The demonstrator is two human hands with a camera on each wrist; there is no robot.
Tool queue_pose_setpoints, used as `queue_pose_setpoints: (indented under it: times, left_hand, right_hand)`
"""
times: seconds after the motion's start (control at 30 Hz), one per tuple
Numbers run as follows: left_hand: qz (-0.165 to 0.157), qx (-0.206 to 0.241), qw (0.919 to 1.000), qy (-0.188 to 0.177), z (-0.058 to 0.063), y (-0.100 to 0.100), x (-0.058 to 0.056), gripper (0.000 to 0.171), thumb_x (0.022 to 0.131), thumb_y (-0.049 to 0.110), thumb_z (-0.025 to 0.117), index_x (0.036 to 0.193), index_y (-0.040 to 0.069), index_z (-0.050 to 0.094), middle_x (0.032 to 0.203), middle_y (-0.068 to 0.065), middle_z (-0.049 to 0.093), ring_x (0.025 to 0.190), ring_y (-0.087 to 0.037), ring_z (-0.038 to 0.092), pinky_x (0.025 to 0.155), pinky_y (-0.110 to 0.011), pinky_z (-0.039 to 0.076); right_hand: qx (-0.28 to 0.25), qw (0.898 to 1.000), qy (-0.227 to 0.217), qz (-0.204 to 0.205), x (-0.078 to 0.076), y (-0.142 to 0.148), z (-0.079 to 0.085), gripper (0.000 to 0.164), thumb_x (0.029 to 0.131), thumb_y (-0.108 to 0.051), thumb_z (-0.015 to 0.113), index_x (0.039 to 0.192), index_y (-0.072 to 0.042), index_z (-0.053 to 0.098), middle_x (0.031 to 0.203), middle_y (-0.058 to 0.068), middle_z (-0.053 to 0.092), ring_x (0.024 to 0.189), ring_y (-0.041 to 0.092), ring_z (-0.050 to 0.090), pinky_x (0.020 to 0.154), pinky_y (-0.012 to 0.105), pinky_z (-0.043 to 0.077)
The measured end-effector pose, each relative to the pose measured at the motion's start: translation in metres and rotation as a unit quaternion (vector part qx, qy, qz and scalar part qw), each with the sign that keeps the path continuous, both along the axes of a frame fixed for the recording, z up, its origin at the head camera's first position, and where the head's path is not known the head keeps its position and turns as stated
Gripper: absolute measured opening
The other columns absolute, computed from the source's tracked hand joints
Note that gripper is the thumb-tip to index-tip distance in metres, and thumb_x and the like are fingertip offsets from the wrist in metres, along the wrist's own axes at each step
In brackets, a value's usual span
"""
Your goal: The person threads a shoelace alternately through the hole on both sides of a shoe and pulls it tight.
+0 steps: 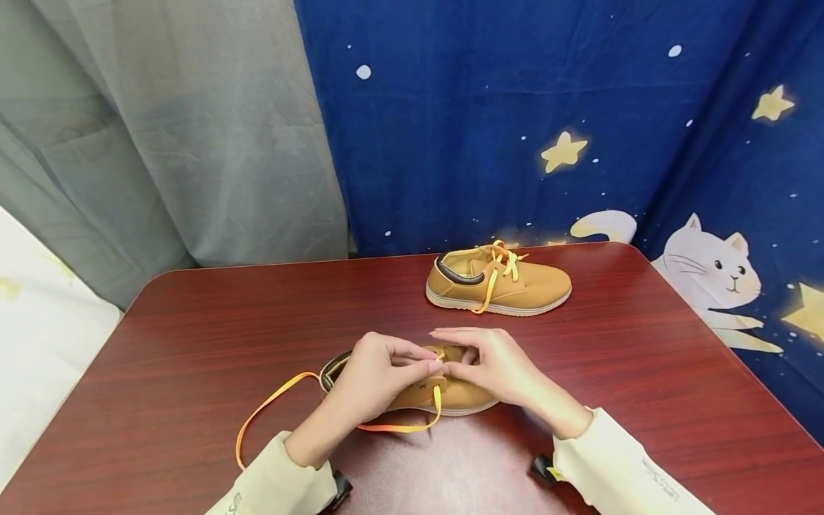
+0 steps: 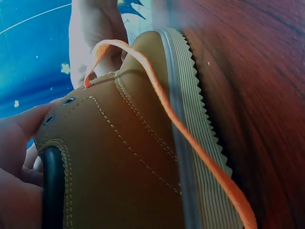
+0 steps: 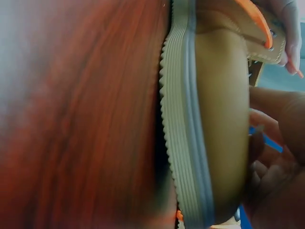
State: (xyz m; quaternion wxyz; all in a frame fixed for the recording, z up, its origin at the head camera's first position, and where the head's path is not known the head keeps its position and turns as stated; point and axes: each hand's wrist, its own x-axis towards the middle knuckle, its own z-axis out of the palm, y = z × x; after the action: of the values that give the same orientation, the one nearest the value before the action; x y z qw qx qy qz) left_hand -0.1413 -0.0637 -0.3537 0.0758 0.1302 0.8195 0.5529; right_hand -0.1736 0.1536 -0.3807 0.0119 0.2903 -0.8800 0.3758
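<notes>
A tan shoe (image 1: 466,397) lies on the table under both hands, its toe to the right. My left hand (image 1: 376,372) reaches over its opening. Thumb and forefinger pinch an orange-yellow shoelace (image 1: 440,355) near the eyelets; a short end shows past these fingers in the right wrist view. My right hand (image 1: 505,365) is over the front of the shoe, thumb tip against the left fingertips and forefinger stretched out above. Its other fingers are partly hidden, so whether they grip anything is unclear. From a near-side eyelet, a long lace (image 2: 164,102) hangs down past the sole.
A second tan shoe (image 1: 541,286), with yellow lace tied on it, stands farther back on the red-brown table (image 1: 212,336). Loose lace (image 1: 257,411) curves over the table left of the near shoe. Grey and blue curtains (image 1: 450,129) hang behind the table's back edge.
</notes>
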Motion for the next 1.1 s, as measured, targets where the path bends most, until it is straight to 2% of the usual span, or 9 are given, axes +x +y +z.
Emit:
queue_pose_setpoints:
  times: [0.17, 0.27, 0.37, 0.53, 0.7, 0.9, 1.1]
  left_hand:
    - [-0.002, 0.014, 0.9992, -0.037, 0.000, 0.000, 0.000, 0.014, 0.084, 0.019, 0.082, 0.090, 0.006, 0.081, 0.091, -0.009, 0.079, 0.083, -0.012, 0.076, 0.067, -0.023, 0.059]
    - [-0.003, 0.013, 0.9984, -0.055, 0.001, 0.001, -0.001, 0.013, 0.082, 0.017, 0.082, 0.089, 0.005, 0.081, 0.088, -0.009, 0.079, 0.080, -0.011, 0.076, 0.066, -0.024, 0.059]
    - [-0.001, 0.000, 0.9985, -0.054, 0.001, 0.003, -0.002, 0.013, 0.081, 0.017, 0.082, 0.087, 0.005, 0.080, 0.083, -0.008, 0.079, 0.077, -0.010, 0.075, 0.064, -0.023, 0.057]
    - [0.022, -0.048, 0.9986, -0.012, -0.003, 0.007, -0.002, 0.006, 0.081, 0.014, 0.078, 0.079, 0.008, 0.078, 0.073, -0.002, 0.077, 0.068, -0.005, 0.072, 0.056, -0.019, 0.050]
    - [0.061, -0.104, 0.9919, 0.040, -0.007, 0.010, -0.004, 0.008, 0.078, 0.012, 0.074, 0.071, 0.013, 0.077, 0.063, 0.005, 0.073, 0.058, 0.000, 0.064, 0.051, -0.020, 0.045]
    - [0.084, -0.121, 0.9875, 0.054, -0.012, 0.014, -0.010, 0.011, 0.080, 0.014, 0.074, 0.070, 0.016, 0.077, 0.064, 0.007, 0.073, 0.060, 0.001, 0.064, 0.054, -0.021, 0.048]
    - [0.107, -0.136, 0.9826, 0.068, -0.015, 0.017, -0.012, 0.013, 0.081, 0.016, 0.073, 0.069, 0.017, 0.078, 0.064, 0.007, 0.073, 0.063, 0.000, 0.064, 0.056, -0.022, 0.049]
  right_hand:
    - [-0.016, 0.999, -0.036, 0.009, -0.007, -0.006, -0.002, 0.030, 0.092, -0.014, 0.072, 0.121, -0.017, 0.075, 0.077, -0.005, 0.074, 0.056, -0.002, 0.057, 0.053, 0.020, 0.048]
    - [-0.045, 0.996, -0.072, 0.008, -0.010, -0.007, -0.004, 0.022, 0.095, -0.018, 0.070, 0.115, -0.017, 0.077, 0.075, -0.005, 0.074, 0.053, 0.002, 0.060, 0.053, 0.022, 0.051]
    - [-0.066, 0.993, -0.100, 0.000, -0.014, -0.007, -0.004, 0.018, 0.097, -0.022, 0.069, 0.111, -0.016, 0.078, 0.071, -0.002, 0.072, 0.050, 0.006, 0.060, 0.052, 0.024, 0.051]
    - [-0.070, 0.989, -0.129, -0.013, -0.019, -0.009, -0.004, 0.019, 0.098, -0.025, 0.067, 0.110, -0.016, 0.077, 0.053, 0.000, 0.057, 0.044, 0.009, 0.052, 0.044, 0.024, 0.042]
    - [-0.065, 0.988, -0.137, -0.005, -0.021, -0.010, -0.004, 0.021, 0.099, -0.026, 0.065, 0.112, -0.015, 0.077, 0.052, 0.001, 0.057, 0.044, 0.009, 0.052, 0.044, 0.023, 0.042]
    - [-0.074, 0.984, -0.160, 0.009, -0.021, -0.008, -0.005, 0.024, 0.100, -0.026, 0.064, 0.115, -0.013, 0.076, 0.053, 0.003, 0.057, 0.046, 0.008, 0.051, 0.042, 0.021, 0.040]
    - [-0.073, 0.983, -0.165, 0.022, -0.021, -0.004, -0.007, 0.025, 0.099, -0.024, 0.066, 0.118, -0.011, 0.075, 0.058, 0.001, 0.059, 0.049, 0.007, 0.054, 0.048, 0.023, 0.046]
